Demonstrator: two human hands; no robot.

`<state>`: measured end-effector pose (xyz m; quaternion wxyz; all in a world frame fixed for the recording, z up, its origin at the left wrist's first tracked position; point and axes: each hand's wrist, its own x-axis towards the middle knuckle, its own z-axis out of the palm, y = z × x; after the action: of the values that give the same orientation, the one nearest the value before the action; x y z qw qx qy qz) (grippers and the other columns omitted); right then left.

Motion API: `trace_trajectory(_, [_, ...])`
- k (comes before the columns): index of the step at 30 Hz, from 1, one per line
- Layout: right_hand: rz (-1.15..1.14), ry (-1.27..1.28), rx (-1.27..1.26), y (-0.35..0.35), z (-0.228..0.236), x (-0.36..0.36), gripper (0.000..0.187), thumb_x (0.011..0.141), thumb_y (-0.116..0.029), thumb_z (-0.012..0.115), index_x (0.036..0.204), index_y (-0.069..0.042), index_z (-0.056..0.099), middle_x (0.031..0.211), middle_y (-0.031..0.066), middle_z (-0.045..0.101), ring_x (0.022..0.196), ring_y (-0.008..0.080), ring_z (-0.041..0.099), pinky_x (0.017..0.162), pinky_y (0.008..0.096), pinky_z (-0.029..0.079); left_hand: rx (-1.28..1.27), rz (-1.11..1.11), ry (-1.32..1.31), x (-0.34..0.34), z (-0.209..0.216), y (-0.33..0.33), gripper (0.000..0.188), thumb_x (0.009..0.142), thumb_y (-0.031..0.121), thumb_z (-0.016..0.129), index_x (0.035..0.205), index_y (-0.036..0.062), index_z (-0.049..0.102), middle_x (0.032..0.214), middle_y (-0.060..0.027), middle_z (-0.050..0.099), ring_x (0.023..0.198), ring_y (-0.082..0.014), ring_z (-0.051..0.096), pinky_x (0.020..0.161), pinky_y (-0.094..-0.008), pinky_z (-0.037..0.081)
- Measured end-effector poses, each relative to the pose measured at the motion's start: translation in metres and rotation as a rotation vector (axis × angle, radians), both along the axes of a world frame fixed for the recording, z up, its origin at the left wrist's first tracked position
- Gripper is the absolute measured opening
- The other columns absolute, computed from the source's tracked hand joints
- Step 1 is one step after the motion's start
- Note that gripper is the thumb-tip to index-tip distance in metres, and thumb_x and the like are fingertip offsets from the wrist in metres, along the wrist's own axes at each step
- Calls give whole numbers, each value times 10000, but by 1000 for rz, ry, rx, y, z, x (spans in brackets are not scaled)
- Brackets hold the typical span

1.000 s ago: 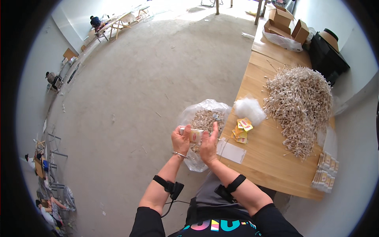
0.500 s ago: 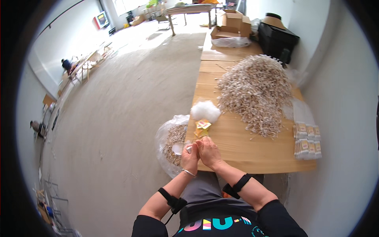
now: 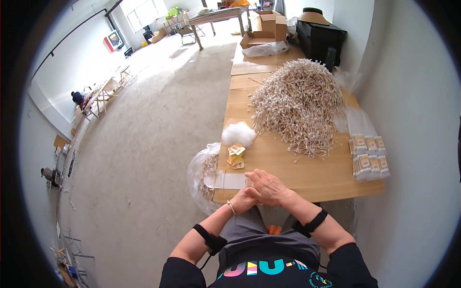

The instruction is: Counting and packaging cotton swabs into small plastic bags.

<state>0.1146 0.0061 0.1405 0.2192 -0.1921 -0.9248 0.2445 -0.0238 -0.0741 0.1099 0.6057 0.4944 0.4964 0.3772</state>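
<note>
A flat, whitish translucent strip, which looks like a small plastic bag (image 3: pixel 233 181), lies across the table's near left corner. Its left end sticks out over the edge. My right hand (image 3: pixel 269 186) is palm down beside it, fingers apart, with the fingertips at the bag's right end. Against the right palm rests my left hand (image 3: pixel 245 200), just off the table's front edge; its fingers are mostly hidden by the right hand. Beyond the bag sit several small yellow printed cards (image 3: pixel 236 156) and a clump of thin clear plastic bags (image 3: pixel 238 134).
A large heap of cotton swabs (image 3: pixel 300 105) covers the table's middle. Packed swab packets (image 3: pixel 369 161) stand in rows at the right. Below the left edge hangs a clear sack of swabs (image 3: pixel 198 168). Cardboard boxes (image 3: pixel 265 36) and a black case (image 3: pixel 319 41) are at the back.
My hands have parted from a tight pinch and moved down and right. The whitish bag now lies flat on the table corner. The view has shifted slightly.
</note>
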Motion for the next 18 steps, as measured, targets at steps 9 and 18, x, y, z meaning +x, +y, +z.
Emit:
trace_trajectory(9, [41,254,-449,5,16,13,437,790,-152,653,1194,-48,520,1141,185,528,1002,322,550,837,359,472,193,110,-174,-4,7,4,169,889,97,591,1023,-6,598,981,-61,634,855,-124,605,761,-264,502])
trace_trajectory(18, [-76,486,-31,-3,-1,13,202,696,-33,692,892,-79,673,939,55,633,896,243,581,765,338,494,213,159,-151,-4,12,-2,103,886,85,600,948,5,618,863,-30,635,790,-106,608,711,-255,515])
